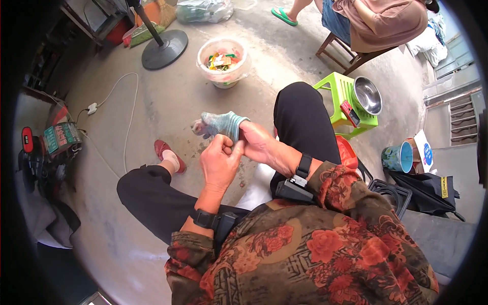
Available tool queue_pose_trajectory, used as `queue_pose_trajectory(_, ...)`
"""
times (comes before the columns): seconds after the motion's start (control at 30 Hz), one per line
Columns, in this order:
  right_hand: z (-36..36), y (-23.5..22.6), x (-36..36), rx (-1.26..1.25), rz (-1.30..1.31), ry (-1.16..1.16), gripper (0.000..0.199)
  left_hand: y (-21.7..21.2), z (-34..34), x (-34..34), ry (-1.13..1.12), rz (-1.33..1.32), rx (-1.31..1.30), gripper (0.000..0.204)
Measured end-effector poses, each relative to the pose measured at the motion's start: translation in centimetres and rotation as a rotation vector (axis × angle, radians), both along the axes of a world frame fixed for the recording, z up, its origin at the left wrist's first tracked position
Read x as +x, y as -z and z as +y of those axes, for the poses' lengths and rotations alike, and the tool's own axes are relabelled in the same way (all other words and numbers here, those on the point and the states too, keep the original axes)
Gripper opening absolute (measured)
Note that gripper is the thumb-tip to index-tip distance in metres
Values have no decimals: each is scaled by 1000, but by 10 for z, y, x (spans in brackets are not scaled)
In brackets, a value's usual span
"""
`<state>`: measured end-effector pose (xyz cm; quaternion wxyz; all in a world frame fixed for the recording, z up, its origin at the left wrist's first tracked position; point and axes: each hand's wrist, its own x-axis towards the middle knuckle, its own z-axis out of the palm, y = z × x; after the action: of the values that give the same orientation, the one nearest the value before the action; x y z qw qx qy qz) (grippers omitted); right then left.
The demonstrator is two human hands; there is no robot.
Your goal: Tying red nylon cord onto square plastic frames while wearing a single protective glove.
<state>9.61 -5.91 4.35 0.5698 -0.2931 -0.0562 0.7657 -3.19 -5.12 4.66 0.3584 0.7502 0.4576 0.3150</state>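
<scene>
My right hand (255,140) wears a pale blue-green striped knit glove (222,123) with grey, dirty-looking fingertips. Its bare wrist comes out of the cuff, and the gloved fingers point left, stretched out with nothing seen in them. My left hand (219,161) is bare and closed, its thumb and fingers pinching at the edge of the glove's cuff against the right wrist. Both hands are held above my lap, between my knees.
Ahead stands a clear plastic bucket (223,61) with colourful scraps. A round black stand base (165,50) is beyond it, left. A green stool (335,96) with a metal bowl (367,95) stands right, near a seated person (381,23). A white cable (136,101) crosses the floor.
</scene>
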Motion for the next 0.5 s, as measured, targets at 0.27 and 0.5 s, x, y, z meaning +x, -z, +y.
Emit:
queue_pose_trajectory(0.27,2,-10,-5,197,-143,91,28,6,-5,-8,177,21,-119,18)
queue_pose_trajectory(0.5,3,9,-6,464,-1080,-190,42,-3,-5,-15,112,-80,-77,16)
